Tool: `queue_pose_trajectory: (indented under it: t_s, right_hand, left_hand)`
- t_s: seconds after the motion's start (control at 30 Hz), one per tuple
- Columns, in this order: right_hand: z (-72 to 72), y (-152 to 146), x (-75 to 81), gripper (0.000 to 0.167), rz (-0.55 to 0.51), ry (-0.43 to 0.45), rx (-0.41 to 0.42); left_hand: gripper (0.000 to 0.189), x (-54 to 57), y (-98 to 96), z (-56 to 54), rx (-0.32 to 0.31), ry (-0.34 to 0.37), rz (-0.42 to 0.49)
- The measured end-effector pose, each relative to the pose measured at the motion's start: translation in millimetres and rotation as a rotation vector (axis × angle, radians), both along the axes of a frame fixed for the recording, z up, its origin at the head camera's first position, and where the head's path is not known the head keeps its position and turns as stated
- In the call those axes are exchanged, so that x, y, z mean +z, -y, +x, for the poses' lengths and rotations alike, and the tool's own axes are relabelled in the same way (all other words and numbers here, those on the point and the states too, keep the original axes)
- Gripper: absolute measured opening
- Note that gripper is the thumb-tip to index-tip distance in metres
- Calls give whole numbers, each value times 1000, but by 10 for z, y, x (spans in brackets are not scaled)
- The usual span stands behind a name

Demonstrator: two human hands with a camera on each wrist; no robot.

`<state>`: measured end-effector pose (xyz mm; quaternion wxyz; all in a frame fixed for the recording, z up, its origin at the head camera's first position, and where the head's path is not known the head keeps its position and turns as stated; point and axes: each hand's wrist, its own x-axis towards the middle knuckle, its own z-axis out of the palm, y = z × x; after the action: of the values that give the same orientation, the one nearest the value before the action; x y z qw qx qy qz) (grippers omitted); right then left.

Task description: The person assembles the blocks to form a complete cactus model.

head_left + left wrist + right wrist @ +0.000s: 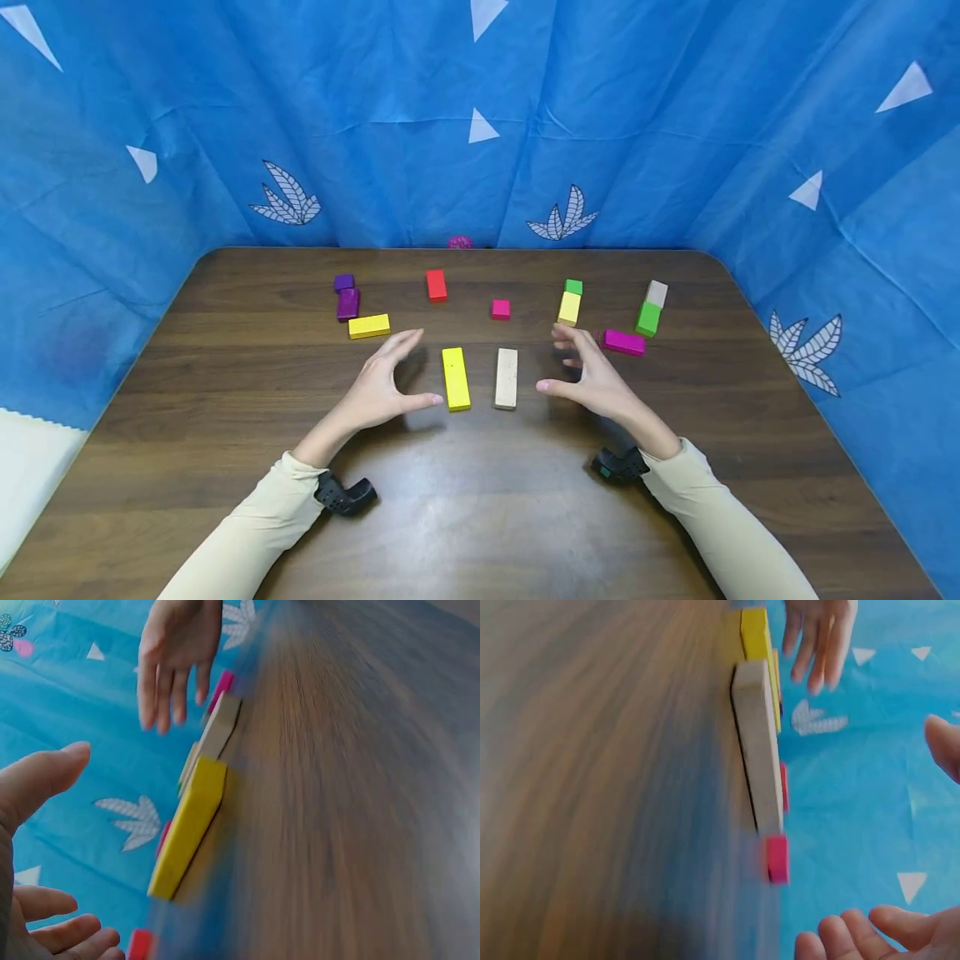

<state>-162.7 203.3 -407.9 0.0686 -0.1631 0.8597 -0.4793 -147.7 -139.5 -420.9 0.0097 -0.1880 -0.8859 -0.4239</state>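
Two long blocks lie side by side on the wooden table, a yellow block (456,379) on the left and an off-white block (506,378) on the right, with a gap between them. My left hand (382,385) hovers just left of the yellow block, thumb and fingers spread apart and nothing in them. To the right of the off-white block, my right hand (588,375) is likewise spread and holds nothing. The left wrist view shows the yellow block (189,825) apart from the left thumb. In the right wrist view the off-white block (756,742) stands clear of the right fingers.
Behind the hands lie purple blocks (348,304), another yellow block (369,326), a red block (437,285), a pink cube (501,310), a pale yellow block (569,308), a magenta block (624,342) and a green block (648,318). A blue curtain (420,183) hangs behind the table.
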Motion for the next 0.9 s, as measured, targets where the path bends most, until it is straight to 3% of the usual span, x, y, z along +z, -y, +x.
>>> queue_pose_trajectory:
  t_s: [0.17,0.3,0.63,0.9]
  right_hand:
    - [-88,198,-103,93,16,82,73]
    - [-108,239,-179,93,29,85,98]
    - [-91,286,-267,97,133,-32,132]
    - [-60,321,-293,97,218,-103,132]
  left_hand:
    - [99,-139,-168,-83,-47,33,103]
    - [100,-216,-198,-105,-62,37,96]
    - [103,-215,-197,-101,-67,59,3]
    - [98,-268,-208,-101,-60,33,-13]
